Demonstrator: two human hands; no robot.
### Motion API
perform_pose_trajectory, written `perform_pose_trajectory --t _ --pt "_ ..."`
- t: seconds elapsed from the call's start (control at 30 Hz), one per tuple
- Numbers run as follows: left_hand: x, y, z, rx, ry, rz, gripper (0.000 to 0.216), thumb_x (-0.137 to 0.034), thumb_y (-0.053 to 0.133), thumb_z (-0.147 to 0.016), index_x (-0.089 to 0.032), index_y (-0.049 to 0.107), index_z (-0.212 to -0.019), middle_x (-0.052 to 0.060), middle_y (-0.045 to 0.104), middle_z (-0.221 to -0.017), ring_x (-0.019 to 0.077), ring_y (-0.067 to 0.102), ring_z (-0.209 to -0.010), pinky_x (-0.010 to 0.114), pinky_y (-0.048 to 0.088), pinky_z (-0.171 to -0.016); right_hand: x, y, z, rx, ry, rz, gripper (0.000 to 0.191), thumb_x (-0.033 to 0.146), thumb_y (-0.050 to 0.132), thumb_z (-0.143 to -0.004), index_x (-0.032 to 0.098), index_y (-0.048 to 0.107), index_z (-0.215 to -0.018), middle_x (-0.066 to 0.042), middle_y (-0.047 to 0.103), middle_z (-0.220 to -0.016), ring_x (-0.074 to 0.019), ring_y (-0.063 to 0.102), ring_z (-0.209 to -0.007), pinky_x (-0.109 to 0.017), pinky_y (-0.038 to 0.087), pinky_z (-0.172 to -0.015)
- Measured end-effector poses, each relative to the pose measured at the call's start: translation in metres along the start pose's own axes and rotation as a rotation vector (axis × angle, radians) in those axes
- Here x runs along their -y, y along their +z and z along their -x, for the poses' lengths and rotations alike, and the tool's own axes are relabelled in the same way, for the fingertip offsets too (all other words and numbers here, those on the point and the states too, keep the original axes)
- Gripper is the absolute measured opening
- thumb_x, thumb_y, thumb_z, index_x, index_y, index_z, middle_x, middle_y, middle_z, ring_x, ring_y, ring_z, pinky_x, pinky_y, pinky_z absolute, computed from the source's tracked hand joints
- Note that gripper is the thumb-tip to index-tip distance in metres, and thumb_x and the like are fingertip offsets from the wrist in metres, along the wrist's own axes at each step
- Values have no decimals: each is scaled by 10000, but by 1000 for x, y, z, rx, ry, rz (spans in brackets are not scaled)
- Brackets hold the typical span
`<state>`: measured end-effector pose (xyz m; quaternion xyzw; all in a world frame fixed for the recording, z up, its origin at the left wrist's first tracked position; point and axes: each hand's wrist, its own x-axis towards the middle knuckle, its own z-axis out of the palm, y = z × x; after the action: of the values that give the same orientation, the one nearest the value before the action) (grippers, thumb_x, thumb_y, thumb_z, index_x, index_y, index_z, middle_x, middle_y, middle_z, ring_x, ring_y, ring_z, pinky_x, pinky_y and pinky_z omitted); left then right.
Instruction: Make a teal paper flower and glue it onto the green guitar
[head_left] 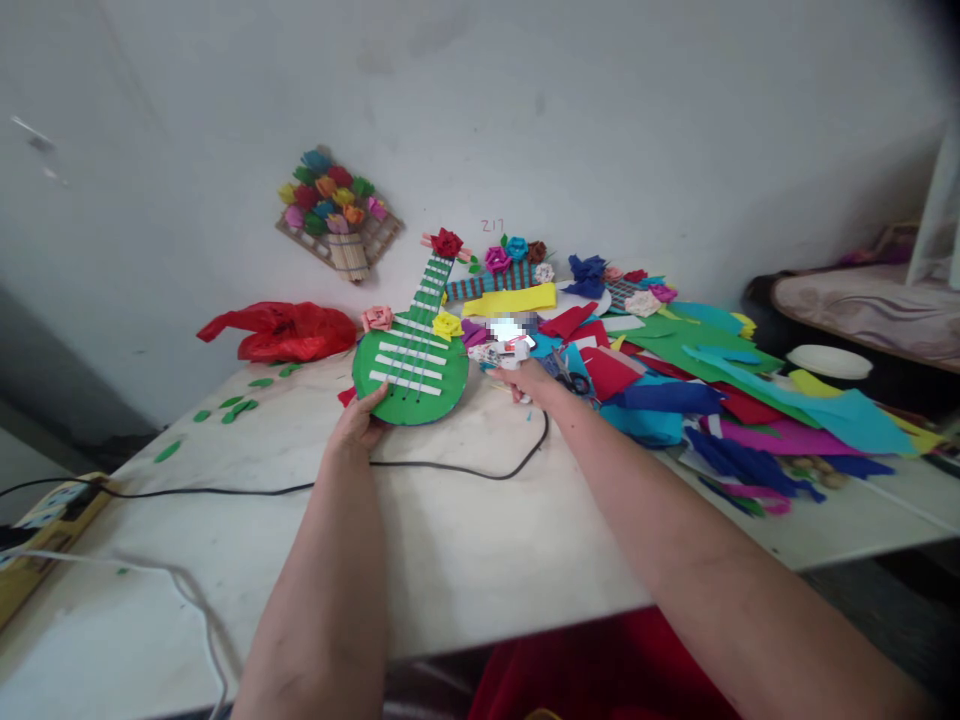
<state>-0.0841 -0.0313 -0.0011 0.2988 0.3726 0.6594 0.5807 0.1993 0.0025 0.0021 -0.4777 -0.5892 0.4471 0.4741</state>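
Observation:
A green paper lute (370, 362) with white strips, thin strings and paper roses stands tilted above the table. My left hand (355, 418) is closed on its lower left edge, thumb on the front face. To the right of the lute's body, my right hand (523, 379) is closed around a white glue gun (520, 352), mostly hidden by the fingers. A black cord (480, 473) runs from below that hand across the table to the left. Beside the right hand lie scissors (578, 384) among paper scraps.
A large heap of coloured paper (675, 345) covers the table's right side. At the left are a red plastic bag (300, 332), green paper leaves (238, 410) and a power strip (56, 515). A paper-flower basket (349, 255) hangs on the wall behind. A white cable (199, 595) crosses the near left.

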Motion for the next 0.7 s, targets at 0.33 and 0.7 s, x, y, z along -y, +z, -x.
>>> perform_pose_trajectory --t 0.33,0.7 --pt "-1 2 2 -7 -1 7 477 -78 707 -657 -184 597 -1108 100 702 -938 262 669 -857 409 553 -785 7 -4 4 -12 -37 -35 266 368 693 -663 158 534 -627 36 519 -413 -48 374 -291 -182 280 -306" --pt "-1 4 4 -14 -1 13 501 -79 709 -656 -193 589 -1129 107 695 -978 271 662 -886 411 552 -791 12 -1 4 -102 -63 75 223 307 717 -653 163 554 -700 42 520 -462 -50 366 -323 -192 349 -310"
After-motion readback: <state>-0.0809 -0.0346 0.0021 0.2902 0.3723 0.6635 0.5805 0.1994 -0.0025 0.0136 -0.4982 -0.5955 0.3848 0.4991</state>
